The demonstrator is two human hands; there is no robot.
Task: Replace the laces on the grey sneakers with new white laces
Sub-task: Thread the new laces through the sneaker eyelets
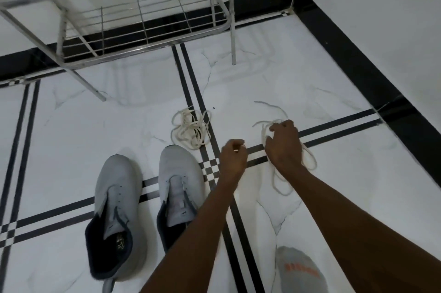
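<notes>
Fingers of right hand (pixel 284 143) grip a lace (pixel 307 156), left hand (pixel 232 156) curled; rack (pixel 143 27) beyond 2 sneakers (pixel 148 197).

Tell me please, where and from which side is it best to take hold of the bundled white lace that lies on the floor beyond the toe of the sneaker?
Probably pinch the bundled white lace at its crossed middle, from above. It lies flat on the floor, its loops splayed outward, nothing standing over it.
</notes>
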